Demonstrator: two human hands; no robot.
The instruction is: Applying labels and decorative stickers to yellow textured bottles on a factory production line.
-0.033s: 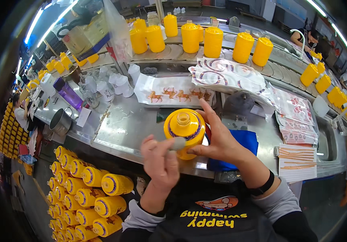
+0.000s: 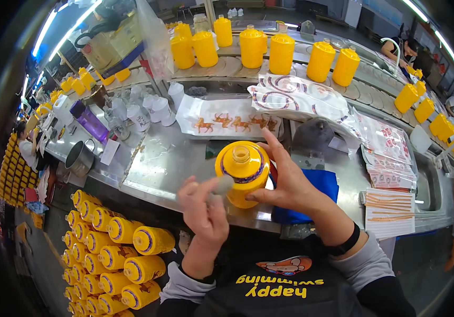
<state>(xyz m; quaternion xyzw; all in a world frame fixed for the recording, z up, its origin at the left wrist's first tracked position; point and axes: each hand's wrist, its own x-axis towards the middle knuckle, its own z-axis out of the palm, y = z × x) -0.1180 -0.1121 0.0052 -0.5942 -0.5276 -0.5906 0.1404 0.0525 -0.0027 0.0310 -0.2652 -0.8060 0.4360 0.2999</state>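
Note:
A yellow glass bottle [image 2: 242, 182] with a bare neck and a purple patterned band round its shoulder stands upright, slightly tilted, over the metal table's near edge. My right hand [image 2: 290, 182] is wrapped along its right side, thumb low in front and fingers behind. To the left of the bottle is my left hand [image 2: 204, 208], somewhat blurred, its fingers apart and nothing seen in them. A grey cover sits on the tip of its pointing finger, close to the band. Beyond the bottle lies a white sheet of orange horse-shaped decals [image 2: 227, 113].
Several finished-looking yellow bottles [image 2: 113, 259] are stacked at the lower left. A conveyor carries yellow bottles [image 2: 282, 53] along the back. Patterned band sheets [image 2: 301, 100], a blue cloth [image 2: 319, 187], striped decal strips [image 2: 390, 208], a metal pot [image 2: 81, 158] and a purple bottle [image 2: 90, 122] surround the work.
My left hand has drawn slightly left, away from the bottle. The bottles on the conveyor have shifted a little to the right. My right hand keeps its hold.

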